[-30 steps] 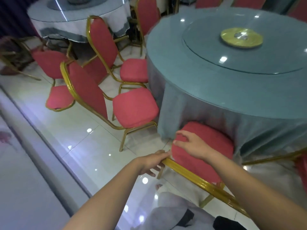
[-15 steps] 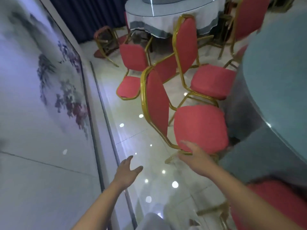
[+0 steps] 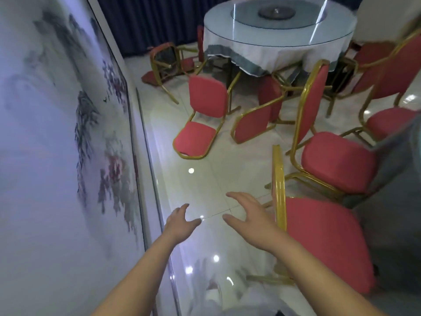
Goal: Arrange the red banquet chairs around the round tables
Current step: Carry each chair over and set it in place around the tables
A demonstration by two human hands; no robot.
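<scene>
Low in the centre, left grip (image 3: 180, 221) spread wide, fingers straight, empty, above the glossy tiled floor (image 3: 193, 179). Beside it, right grip (image 3: 248, 215) likewise splayed and holding nothing, just left of the gold back rail of the nearest red chair (image 3: 323, 242); contact with that rail impossible to tell. Nearest red chair upright, back seen edge-on, seat toward the grey-clothed near worktop (image 3: 401, 179) at the right edge. Just beyond, a second red chair (image 3: 337, 160), also upright, seat against the same grey cloth. Farther off, a white-clothed round worktop (image 3: 280, 42) with a glass turntable (image 3: 276, 12) on top, and around it a jumble of chairs: a low chair (image 3: 205, 115) with its seat down near the floor, a fallen chair (image 3: 255, 119) on its side just beside that one, and an overturned chair (image 3: 164, 62) with legs in the air near the dark curtain (image 3: 148, 23). More red chairs at the upper right, blurred. Along the whole left side, a pale wall mural (image 3: 68, 133) of inked branches and reddish blossoms.
</scene>
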